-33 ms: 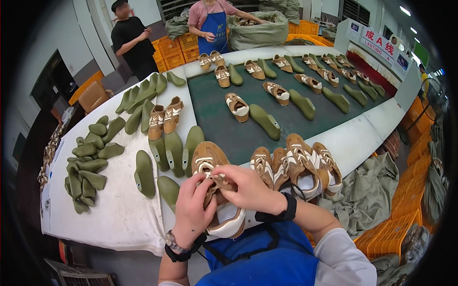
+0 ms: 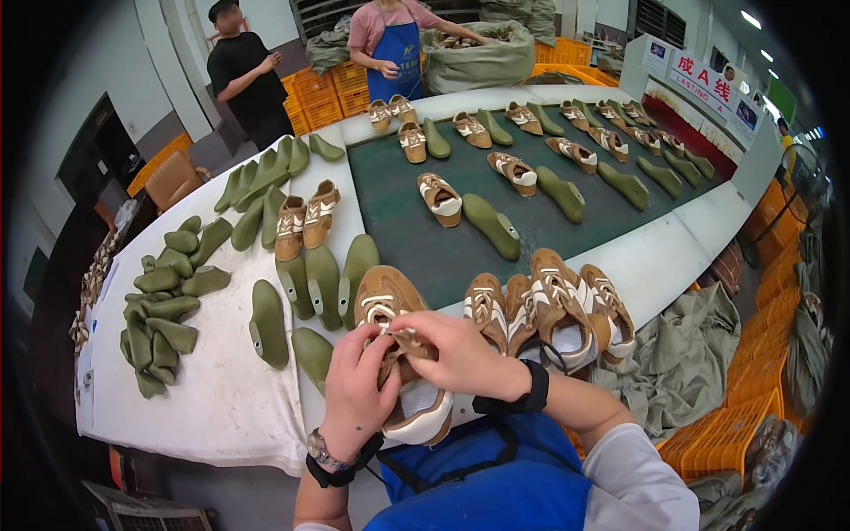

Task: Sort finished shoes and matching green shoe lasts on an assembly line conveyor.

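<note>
A brown and white laced shoe upper [image 2: 387,305] lies toe-away at the near edge of the white table [image 2: 221,398], right in front of me. My left hand [image 2: 354,394], with a watch on its wrist, grips the shoe from the left. My right hand [image 2: 462,354], with a black band on its wrist, reaches over from the right. The fingertips of both hands meet at the laces on the tongue. The shoe's white heel end [image 2: 425,425] shows beneath my hands.
Green shoe lasts [image 2: 268,323] lie beside the shoe, and a pile of lasts [image 2: 164,319] sits at the left. Several similar shoes [image 2: 558,305] stand to the right. The dark green belt [image 2: 416,239] carries more shoes and lasts. Two people [image 2: 390,44] stand at the far end by orange crates.
</note>
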A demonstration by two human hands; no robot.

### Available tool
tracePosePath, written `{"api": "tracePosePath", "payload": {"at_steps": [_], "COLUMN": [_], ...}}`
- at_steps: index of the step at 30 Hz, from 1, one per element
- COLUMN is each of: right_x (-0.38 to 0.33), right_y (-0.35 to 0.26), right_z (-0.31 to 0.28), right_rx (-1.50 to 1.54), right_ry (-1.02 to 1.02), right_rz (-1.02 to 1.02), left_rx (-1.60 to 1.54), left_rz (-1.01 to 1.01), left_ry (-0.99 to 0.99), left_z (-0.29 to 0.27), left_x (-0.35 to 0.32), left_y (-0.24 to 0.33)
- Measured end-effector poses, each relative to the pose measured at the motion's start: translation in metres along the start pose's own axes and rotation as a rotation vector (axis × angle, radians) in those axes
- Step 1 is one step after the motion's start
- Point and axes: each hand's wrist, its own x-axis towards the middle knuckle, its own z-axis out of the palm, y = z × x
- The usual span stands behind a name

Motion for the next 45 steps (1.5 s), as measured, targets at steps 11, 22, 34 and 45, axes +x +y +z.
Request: {"api": "tracePosePath", "payload": {"at_steps": [11, 22, 34, 45], "right_x": [-0.001, -0.011, -0.012, -0.029], "right_y": [-0.007, -0.026, -0.033, -0.003], "right_z": [-0.003, -0.015, -0.029, -0.028], "right_rx": [-0.118, -0.303, 0.008, -0.029], "right_ry": [-0.053, 0.03, 0.021, 0.069], "right_rz": [0.001, -0.218, -0.111, 0.065], "left_rx": [0.009, -0.179, -0.086, -0.215], "left_rz": [-0.101, -0.126, -0.03, -0.09], "left_ry": [0.164, 0.321, 0.187, -0.029], "left_z": [-0.002, 0.001, -0.002, 0.012], "left_x": [0.0, -0.005, -0.004, -0.009], "left_y": [-0.005, 0.026, 0.043, 0.027]}}
